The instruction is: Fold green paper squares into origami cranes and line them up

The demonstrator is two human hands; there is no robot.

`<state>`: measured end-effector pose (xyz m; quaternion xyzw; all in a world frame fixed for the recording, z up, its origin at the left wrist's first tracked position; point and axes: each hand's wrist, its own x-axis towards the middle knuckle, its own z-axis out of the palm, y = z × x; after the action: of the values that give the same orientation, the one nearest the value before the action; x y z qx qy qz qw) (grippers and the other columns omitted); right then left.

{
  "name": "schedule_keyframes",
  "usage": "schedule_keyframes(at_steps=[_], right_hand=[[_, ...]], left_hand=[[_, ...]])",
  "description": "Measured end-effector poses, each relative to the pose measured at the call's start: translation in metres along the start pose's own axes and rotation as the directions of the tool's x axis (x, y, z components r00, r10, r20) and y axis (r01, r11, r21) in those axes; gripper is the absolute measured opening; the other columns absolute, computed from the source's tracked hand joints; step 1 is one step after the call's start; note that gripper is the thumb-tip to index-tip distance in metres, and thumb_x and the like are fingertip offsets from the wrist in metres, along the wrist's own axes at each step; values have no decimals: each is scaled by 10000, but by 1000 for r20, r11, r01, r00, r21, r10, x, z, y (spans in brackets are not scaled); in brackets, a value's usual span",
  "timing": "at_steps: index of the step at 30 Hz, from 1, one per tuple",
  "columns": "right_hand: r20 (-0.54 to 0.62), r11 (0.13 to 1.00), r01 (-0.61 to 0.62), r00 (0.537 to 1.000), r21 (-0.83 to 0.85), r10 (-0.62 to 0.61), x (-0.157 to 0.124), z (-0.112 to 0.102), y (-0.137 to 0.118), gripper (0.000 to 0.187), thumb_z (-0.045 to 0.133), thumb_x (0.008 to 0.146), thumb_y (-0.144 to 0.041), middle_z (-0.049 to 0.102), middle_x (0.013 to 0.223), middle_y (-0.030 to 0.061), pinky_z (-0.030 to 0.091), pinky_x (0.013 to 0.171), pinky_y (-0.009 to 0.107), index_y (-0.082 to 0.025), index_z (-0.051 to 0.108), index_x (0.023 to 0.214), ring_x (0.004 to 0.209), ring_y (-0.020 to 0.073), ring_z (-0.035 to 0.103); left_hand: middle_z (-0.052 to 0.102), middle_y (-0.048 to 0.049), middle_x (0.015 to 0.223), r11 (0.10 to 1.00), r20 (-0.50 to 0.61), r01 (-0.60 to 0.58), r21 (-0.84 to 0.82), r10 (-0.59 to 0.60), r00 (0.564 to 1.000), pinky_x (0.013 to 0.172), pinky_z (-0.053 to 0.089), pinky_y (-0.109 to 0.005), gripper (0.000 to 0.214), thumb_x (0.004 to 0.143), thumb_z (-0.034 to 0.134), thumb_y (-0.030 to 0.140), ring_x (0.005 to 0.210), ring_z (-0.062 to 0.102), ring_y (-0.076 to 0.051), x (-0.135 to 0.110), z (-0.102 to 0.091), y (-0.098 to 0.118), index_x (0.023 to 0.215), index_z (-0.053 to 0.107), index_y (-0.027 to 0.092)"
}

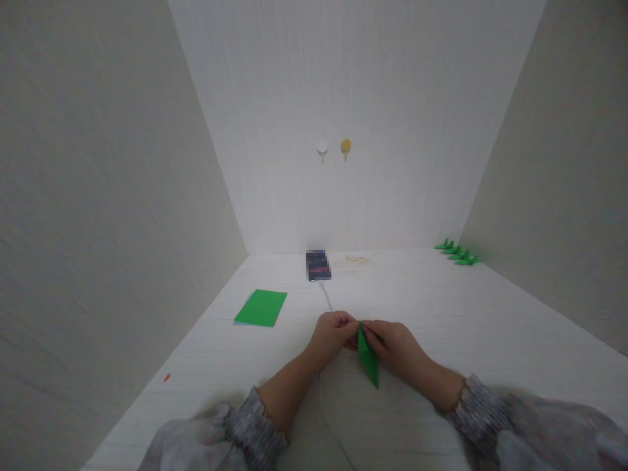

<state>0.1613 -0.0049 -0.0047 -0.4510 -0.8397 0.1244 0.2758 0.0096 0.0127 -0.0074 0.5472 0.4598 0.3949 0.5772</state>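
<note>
A folded green paper piece [368, 356], long and pointed at its near end, is held just above the white table [441, 307] in the middle of the view. My left hand [332, 335] pinches its top from the left with fingers closed. My right hand [395, 345] grips it from the right, fingers curled round the upper edge. Both hands meet at the top of the paper.
A stack of flat green paper sheets [261, 307] lies to the left. Several finished green folded pieces [457, 252] sit at the far right corner. A blurred dark device [318, 265] with a white cable [326, 297] stands at the back. Two wall hooks [333, 148] hang above.
</note>
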Motion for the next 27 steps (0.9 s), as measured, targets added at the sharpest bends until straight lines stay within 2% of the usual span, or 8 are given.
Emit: schedule_keyframes(at_steps=[3, 7, 13, 18, 21, 23, 27], right_hand=[[3, 998, -36, 999, -44, 36, 0, 0, -2, 290, 344, 829, -238, 633, 668, 31, 388, 565, 219, -171, 612, 742, 605, 138, 568], [0, 996, -79, 997, -47, 80, 2, 0, -3, 265, 369, 811, -225, 621, 636, 34, 373, 547, 217, -162, 609, 719, 579, 135, 557], [6, 988, -124, 992, 88, 124, 3, 0, 1, 273, 372, 815, -252, 619, 621, 31, 369, 519, 217, -159, 608, 714, 568, 138, 553], [-77, 962, -151, 982, 229, 172, 3, 1, 3, 288, 350, 833, -302, 596, 631, 28, 380, 527, 225, -159, 581, 739, 575, 133, 535], [-116, 930, -172, 969, 325, 220, 3, 3, 3, 195, 446, 784, -329, 558, 605, 3, 373, 492, 217, -162, 544, 813, 541, 122, 506], [-136, 901, -189, 956, 390, 260, 3, 5, 3, 164, 497, 747, -330, 491, 541, -30, 348, 444, 203, -168, 501, 774, 488, 107, 462], [-145, 868, -175, 952, 464, 269, 3, 6, 1, 163, 497, 745, -334, 452, 523, -47, 345, 430, 191, -178, 458, 721, 474, 94, 442]], left_hand=[[576, -1, 505, 1000, 8, -2, 8, 2, 1000, 518, 481, -260, 152, 606, 584, 266, 469, 559, -109, 2, -1, -5, 605, 567, 115], [577, -2, 505, 1000, 29, -2, 1, 2, 1000, 507, 475, -254, 148, 598, 586, 260, 464, 554, -107, 3, 0, -8, 606, 568, 114], [588, -5, 524, 1000, 75, 21, -7, -20, 997, 505, 474, -254, 137, 594, 586, 246, 471, 559, -109, -1, 3, -5, 631, 582, 114], [584, -4, 524, 998, -29, -4, -70, 2, 1000, 507, 470, -237, 118, 617, 574, 231, 476, 555, -101, -2, 2, 2, 608, 576, 112], [584, 5, 538, 987, -128, -52, -155, 32, 991, 524, 479, -242, 98, 628, 568, 218, 485, 557, -99, -2, 1, 7, 623, 561, 120], [570, 13, 523, 981, -179, -74, -179, 42, 983, 534, 488, -255, 104, 636, 565, 222, 474, 551, -98, -2, 1, 9, 618, 547, 121], [567, 13, 529, 982, -193, -116, -146, 86, 977, 551, 503, -276, 128, 650, 565, 246, 483, 554, -103, 0, 2, 7, 635, 544, 121]])
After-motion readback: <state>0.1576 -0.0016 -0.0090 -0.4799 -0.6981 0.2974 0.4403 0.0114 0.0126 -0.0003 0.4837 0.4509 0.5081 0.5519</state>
